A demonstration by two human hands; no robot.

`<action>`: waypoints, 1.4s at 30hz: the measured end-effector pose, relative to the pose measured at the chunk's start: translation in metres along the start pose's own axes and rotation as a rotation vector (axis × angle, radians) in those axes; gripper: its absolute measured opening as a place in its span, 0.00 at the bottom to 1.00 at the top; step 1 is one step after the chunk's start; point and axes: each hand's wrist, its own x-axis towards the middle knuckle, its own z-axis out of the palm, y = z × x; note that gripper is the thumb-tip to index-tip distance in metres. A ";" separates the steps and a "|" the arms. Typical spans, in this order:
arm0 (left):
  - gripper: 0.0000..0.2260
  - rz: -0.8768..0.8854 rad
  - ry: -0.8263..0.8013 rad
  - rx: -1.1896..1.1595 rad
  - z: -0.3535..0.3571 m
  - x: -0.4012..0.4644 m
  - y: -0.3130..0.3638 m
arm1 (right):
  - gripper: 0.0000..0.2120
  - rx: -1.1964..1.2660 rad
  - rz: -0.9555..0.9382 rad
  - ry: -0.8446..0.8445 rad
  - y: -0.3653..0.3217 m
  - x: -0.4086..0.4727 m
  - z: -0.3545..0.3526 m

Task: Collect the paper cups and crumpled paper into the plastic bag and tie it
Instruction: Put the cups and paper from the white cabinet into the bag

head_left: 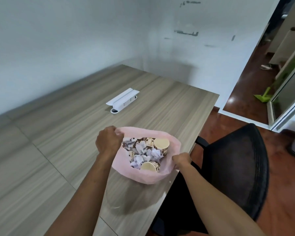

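Head view: the pink plastic bag point(152, 176) stands near the right edge of the wooden surface point(58, 150), its mouth facing up toward the camera and its long axis running roughly vertical. The left hand point(107, 142) pinches the far-left rim in a closed grip; the right hand point(181, 160) pinches the near-right rim likewise, stretching the opening, probably ready to gather the edges for tying. Inside lie the paper cups point(161, 144), tipped with open mouths upward, among crumpled paper point(141, 149). No cups or paper show elsewhere on the surface.
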 end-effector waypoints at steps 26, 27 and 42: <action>0.12 0.420 -0.063 -0.701 0.062 -0.019 0.409 | 0.06 0.720 -0.551 0.841 -0.058 -0.005 -0.444; 0.12 0.436 -0.080 -0.711 0.071 -0.035 0.431 | 0.05 0.733 -0.548 0.873 -0.048 -0.005 -0.467; 0.07 0.479 -0.566 -0.894 0.272 -0.313 0.677 | 0.06 0.747 -0.312 1.095 0.207 0.018 -0.767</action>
